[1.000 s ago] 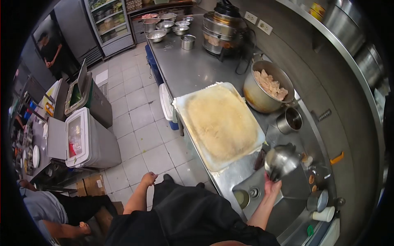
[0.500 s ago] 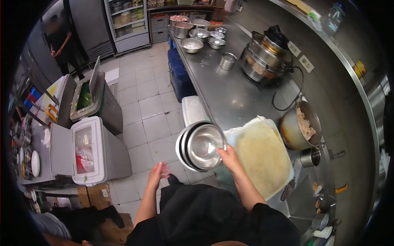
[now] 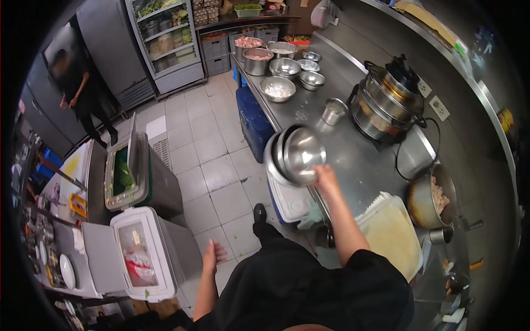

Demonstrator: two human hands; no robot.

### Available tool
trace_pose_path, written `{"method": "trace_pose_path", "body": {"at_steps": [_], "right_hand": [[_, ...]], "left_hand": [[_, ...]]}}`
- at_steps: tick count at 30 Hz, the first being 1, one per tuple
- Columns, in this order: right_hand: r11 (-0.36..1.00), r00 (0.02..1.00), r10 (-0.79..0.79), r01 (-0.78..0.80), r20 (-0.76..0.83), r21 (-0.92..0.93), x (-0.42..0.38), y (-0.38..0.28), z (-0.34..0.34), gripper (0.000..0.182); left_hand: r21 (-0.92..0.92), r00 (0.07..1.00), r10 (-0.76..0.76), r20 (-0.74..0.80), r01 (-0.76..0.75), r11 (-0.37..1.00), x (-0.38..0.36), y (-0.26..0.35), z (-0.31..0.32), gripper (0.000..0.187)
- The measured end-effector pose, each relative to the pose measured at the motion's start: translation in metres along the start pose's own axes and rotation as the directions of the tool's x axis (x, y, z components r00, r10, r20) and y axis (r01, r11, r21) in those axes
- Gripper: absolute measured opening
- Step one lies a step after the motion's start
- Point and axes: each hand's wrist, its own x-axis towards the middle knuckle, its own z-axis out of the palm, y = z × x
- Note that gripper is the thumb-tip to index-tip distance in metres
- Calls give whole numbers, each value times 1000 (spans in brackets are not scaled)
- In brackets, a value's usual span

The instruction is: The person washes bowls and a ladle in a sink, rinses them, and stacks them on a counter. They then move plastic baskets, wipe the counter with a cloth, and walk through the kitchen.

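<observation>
My right hand (image 3: 328,184) grips the rim of a nested stack of steel mixing bowls (image 3: 305,155). The stack is tilted, its shiny inside turned up toward me, held over the front edge of the steel counter (image 3: 309,107). Part of a white-lidded bin (image 3: 292,204) shows below the bowls. Over the tiled floor, my left hand (image 3: 213,255) hangs free with fingers apart, touching nothing. Close to my right forearm lies a worn, pale cutting board (image 3: 389,234).
Metal bowls (image 3: 277,89) and pots of meat (image 3: 258,60) stand farther along the counter, before a large steamer (image 3: 389,102). A pot (image 3: 433,196) holds pale meat at right. Open bins (image 3: 146,254) stand left; a person (image 3: 77,91) is by the fridges.
My right hand has carried the bowl stack forward along the counter edge. My view has moved forward, a shoe now shows on the floor, and my left hand stays free.
</observation>
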Motion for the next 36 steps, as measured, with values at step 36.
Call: {"method": "trace_pose_path", "body": {"at_steps": [36], "right_hand": [[428,791,-507,-114,-343,-897,543,-233,190,37]], "left_hand": [[873,999,-25,28,-13,487,518,241,-125,50]]}}
